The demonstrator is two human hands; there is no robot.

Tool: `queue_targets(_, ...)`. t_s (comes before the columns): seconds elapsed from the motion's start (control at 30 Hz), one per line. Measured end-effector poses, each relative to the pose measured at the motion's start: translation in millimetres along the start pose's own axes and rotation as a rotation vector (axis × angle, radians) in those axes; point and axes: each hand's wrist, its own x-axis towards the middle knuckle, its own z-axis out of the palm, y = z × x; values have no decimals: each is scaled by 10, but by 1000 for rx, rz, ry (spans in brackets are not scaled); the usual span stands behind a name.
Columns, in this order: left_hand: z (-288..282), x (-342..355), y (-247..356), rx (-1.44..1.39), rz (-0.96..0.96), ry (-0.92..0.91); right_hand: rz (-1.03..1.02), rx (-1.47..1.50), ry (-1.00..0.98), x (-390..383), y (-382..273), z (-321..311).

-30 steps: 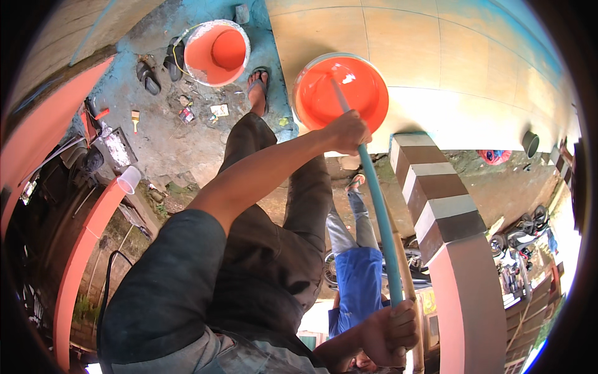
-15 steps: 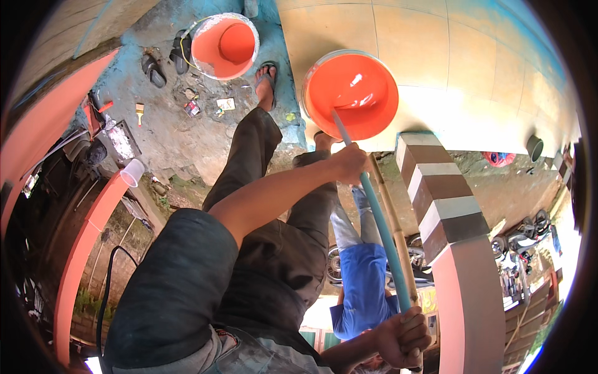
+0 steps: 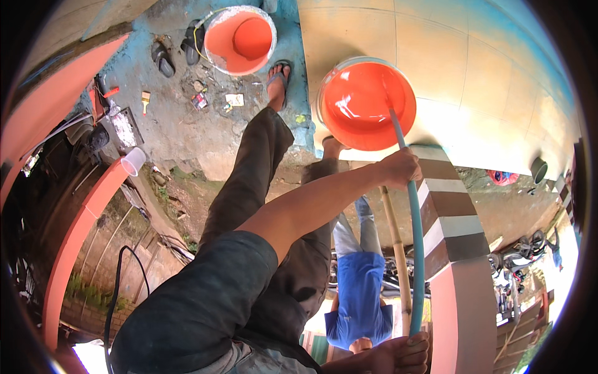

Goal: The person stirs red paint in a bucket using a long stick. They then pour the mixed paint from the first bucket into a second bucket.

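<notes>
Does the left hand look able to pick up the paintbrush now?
Probably not: the left hand is closed around the pole, and the paintbrush lies on the ground, well off to the left.

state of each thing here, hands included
right bucket: open, holding orange paint
left bucket: open, orange-coated inside
teal pole: slanted, one end in right bucket
left hand: closed around pole
right hand: closed around pole
paintbrush: lying on ground
dark sandals: unworn, on ground
</notes>
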Motion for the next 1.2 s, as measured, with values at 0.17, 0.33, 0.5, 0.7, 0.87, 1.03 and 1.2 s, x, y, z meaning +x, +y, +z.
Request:
queue_targets(0.17,248,-415,45,74,-86,-166,25,106,323,116,-93,79)
queue_targets(0.33,-60,-879,-45,24,-187,-69,60,-89,-73,100,-158,-170)
queue_targets(0.5,-442,-681,-205,111,-164,-64,69,199,-251,56,2,6)
queue_targets(0.7,-221,-151,-271,32,14,192,0,17,242,33,34,160)
queue_targets(0.87,137,-27,-60,-153,13,193,-12,-91,25,56,-76,42)
queue_targets(1.03,274,-547,-9,-89,-105,-68,28,-29,-28,47,-127,63)
queue_targets(1.2,-73,-902,-63,27,-157,-112,97,222,-22,80,-160,161)
